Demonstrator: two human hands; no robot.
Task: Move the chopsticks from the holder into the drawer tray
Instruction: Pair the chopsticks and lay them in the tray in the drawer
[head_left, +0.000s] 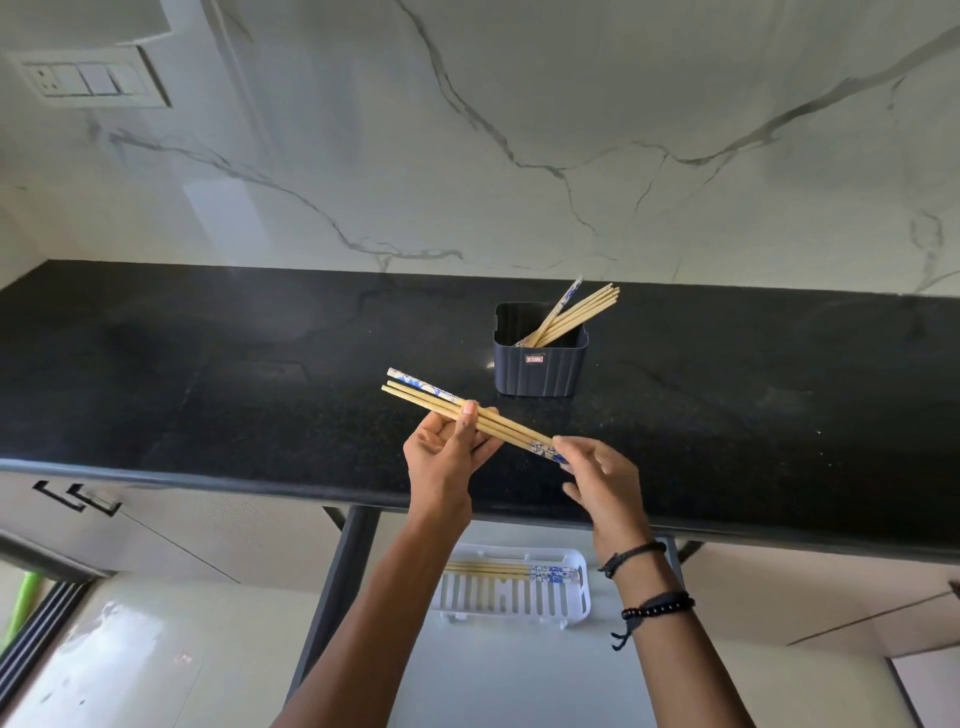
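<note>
A dark square holder (540, 364) stands on the black counter (208, 374) with several wooden chopsticks (576, 314) leaning to its right. Above the counter's front edge I hold a small bundle of chopsticks (415, 397), some with blue-and-white ends. My left hand (447, 447) grips the bundle near its middle. My right hand (597, 467) pinches its near, patterned end with the fingertips. Below the counter, a white slotted tray (514, 597) lies in the open drawer, with a few chopsticks (498, 570) along its far side.
A marble wall with a switch plate (88, 78) rises behind the counter. Cabinet fronts with dark handles (78, 496) flank the open drawer (509, 675). The drawer's dark frame (332, 587) runs down beside my left forearm.
</note>
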